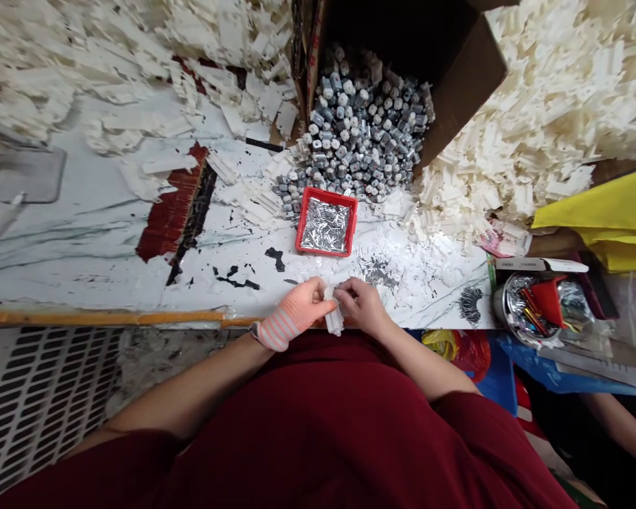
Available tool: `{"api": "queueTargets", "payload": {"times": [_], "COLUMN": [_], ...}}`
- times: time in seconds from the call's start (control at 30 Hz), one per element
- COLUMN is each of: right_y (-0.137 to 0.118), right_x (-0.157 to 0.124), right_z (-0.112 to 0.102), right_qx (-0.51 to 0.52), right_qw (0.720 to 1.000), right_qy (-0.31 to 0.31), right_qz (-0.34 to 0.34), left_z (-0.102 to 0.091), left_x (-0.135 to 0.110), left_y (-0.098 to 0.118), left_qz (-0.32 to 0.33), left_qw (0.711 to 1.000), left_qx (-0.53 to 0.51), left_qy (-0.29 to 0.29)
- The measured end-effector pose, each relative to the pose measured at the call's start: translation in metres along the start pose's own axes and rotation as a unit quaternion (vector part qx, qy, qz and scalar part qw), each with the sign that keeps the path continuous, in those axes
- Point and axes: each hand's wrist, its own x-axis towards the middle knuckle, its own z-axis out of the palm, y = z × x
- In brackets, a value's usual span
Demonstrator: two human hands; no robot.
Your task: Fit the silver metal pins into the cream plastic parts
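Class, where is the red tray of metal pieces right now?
In the head view, the red tray sits near the picture's middle, just beyond the left hand and right hand, before the grey-and-white parts spilling from the cardboard box.

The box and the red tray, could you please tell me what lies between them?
Grey-and-white parts lie heaped there, as the head view shows.

We see, on the near side, a maroon shirt point(328, 431) with short, loose sleeves point(458, 417); the left hand point(299, 311) wears a coral glove point(278, 326) with grey stripes, a dark band point(253, 330) beside it.
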Motion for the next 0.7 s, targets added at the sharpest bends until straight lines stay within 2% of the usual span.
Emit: {"api": "queueTargets", "payload": {"times": [0.07,0.1,0.13,0.2,0.27,0.37,0.53,0.7], "right_y": [0.013,0.021,0.028,0.042,0.05,0.055,0.056,0.054], "right_x": [0.009,0.015,0.021,0.033,0.041,0.043,0.039,0.039], "right_z": [-0.016,-0.026,-0.036,-0.053,-0.063,-0.07,-0.08,-0.085], "right_qx": [0.054,0.048,0.017,-0.087,-0.179,-0.226,-0.232,-0.243], "right_qw": [0.997,0.997,0.999,0.995,0.981,0.974,0.969,0.968], "right_qy": [-0.06,-0.065,-0.046,0.032,0.058,0.012,0.063,0.017], "right_qz": [0.007,0.009,0.013,0.032,0.038,0.031,0.055,0.054], "left_z": [0.0,0.0,0.0,0.0,-0.001,-0.001,-0.002,-0.003], "left_x": [-0.001,-0.001,0.0,0.0,0.001,0.0,-0.001,0.005], "left_y": [0.008,0.011,0.015,0.02,0.023,0.027,0.029,0.017], "left_qz": [-0.02,-0.03,-0.039,-0.056,-0.07,-0.073,-0.091,-0.08], "left_qw": [0.999,0.998,0.998,0.997,0.996,0.996,0.994,0.991], "left_qx": [-0.031,-0.04,-0.044,-0.044,-0.05,-0.058,-0.063,-0.103], "left_qy": [-0.023,-0.028,-0.027,-0.016,-0.011,-0.01,0.0,-0.007]}}
